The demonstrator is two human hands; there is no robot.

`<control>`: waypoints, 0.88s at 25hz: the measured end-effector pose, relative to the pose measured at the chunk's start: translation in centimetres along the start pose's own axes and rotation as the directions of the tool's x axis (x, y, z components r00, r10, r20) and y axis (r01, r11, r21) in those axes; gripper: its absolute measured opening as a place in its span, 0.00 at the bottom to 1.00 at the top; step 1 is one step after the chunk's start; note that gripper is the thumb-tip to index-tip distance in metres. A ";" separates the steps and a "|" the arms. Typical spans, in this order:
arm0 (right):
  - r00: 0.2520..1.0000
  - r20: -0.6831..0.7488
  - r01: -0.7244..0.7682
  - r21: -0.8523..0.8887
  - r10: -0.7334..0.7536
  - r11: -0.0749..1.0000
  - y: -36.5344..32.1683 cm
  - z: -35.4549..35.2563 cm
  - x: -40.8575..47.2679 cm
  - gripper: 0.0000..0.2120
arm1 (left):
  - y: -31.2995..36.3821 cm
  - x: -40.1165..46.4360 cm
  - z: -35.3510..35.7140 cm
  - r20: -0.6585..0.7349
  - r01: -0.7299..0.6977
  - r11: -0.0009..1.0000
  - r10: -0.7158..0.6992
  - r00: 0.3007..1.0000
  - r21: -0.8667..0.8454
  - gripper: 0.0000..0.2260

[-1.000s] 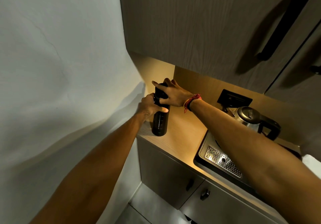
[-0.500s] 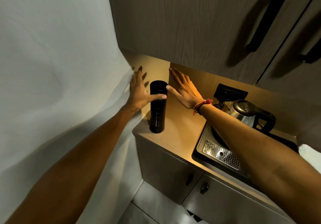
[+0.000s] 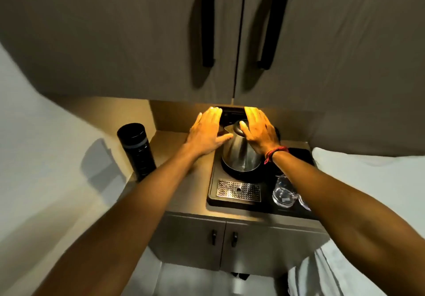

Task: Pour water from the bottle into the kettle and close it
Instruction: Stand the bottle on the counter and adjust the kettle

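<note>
The steel kettle (image 3: 240, 155) stands on its black base on the black tray (image 3: 264, 200), lid down. My left hand (image 3: 207, 132) hovers flat at the kettle's left, fingers spread, thumb near the spout. My right hand (image 3: 258, 130) is flat over the kettle's right side and handle, thumb resting by the black lid; neither hand grips anything. The black bottle (image 3: 137, 151) stands upright and capped on the wooden counter's left end, apart from both hands.
A metal drip grate (image 3: 239, 190) and clear glasses (image 3: 283, 193) sit on the tray's front. Upper cabinet doors with long black handles (image 3: 207, 19) hang close overhead. A white wall is at the left, white bedding (image 3: 368, 176) at the right, and lower cabinet doors (image 3: 207, 238) below.
Both hands let go of the bottle and moved right to the kettle. The view swung right, so the kettle is now centred and the bottle stands alone at the left.
</note>
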State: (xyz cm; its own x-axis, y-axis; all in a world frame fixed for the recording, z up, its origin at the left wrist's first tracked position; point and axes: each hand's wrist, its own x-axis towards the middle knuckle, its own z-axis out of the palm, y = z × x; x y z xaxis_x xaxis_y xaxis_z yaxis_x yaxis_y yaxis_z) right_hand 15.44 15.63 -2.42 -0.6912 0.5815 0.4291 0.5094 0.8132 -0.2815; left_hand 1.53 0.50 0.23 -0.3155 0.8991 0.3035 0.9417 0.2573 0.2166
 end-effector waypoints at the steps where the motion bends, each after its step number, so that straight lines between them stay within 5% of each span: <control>1: 0.998 0.013 -0.061 0.011 0.061 0.998 1.7 -0.4 -1.1 0.28 | 0.9 0.8 1.4 0.073 -0.006 1.000 0.006 0.997 0.000 0.40; 6: 0.967 0.147 -0.196 -0.087 0.207 0.977 8.4 -1.0 -5.1 0.31 | 3.2 2.7 5.8 0.228 -0.078 0.996 0.065 0.971 0.046 0.42; 19: 0.961 0.232 -0.065 -0.347 0.153 0.936 7.3 -0.9 -4.1 0.30 | 4.0 3.2 5.4 0.363 -0.075 0.989 0.023 0.932 0.130 0.47; 22: 0.971 0.196 -0.048 -0.389 0.133 0.920 6.0 -1.9 -5.4 0.31 | 4.6 2.1 3.9 0.306 -0.090 0.985 0.040 0.951 0.149 0.47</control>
State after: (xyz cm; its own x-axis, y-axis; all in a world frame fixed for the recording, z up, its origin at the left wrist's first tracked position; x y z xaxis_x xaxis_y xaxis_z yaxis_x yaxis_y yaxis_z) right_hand 23.24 17.28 -4.80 -0.7040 0.6781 0.2108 0.7011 0.7109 0.0547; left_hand 5.62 4.93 -1.76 -0.2265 0.9739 0.0135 0.9730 0.2256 0.0479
